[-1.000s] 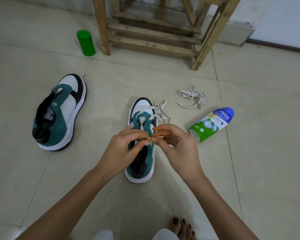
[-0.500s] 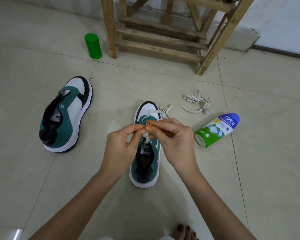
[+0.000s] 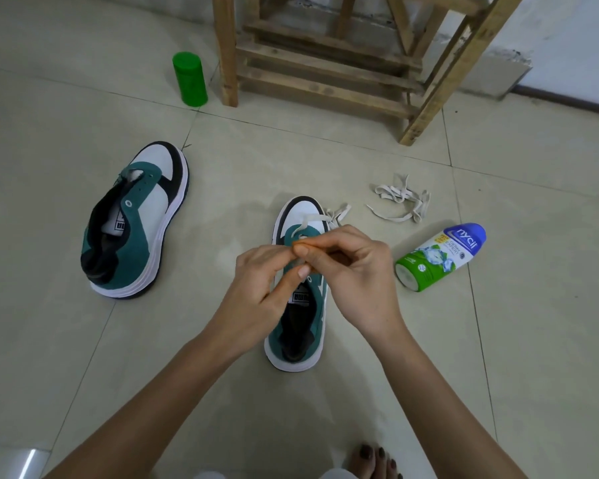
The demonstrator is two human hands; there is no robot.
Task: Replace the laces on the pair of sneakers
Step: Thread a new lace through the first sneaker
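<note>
My right grip (image 3: pixel 357 271) pinches the lace (image 3: pixel 305 221) just over the front of the shoe (image 3: pixel 298 344). The lace comes up from the front holes and goes in under my fingertips, so its tip is hidden. My left grip (image 3: pixel 263 281) meets the right one at the same spot with bent fingers. I cannot tell if it has the lace too.

My hands cover the middle of the shoe. Only its white toe and its dark heel end show. A bit more lace peeks out past the toe on the right.

The other shoe (image 3: pixel 135 223) sits well apart on my left with no lace in its holes. A loose lace (image 3: pixel 402 202) lies in a heap on the floor (image 3: pixel 533 340), near a bottle (image 3: pixel 440 257) lying on its side. A green can (image 3: pixel 189 79) stands just beside a wooden stand (image 3: pixel 325 81), whose top is cut off. My foot (image 3: pixel 374 461) is cut off at the bottom edge.

There is bare floor between the two shoes and more on my far right.
</note>
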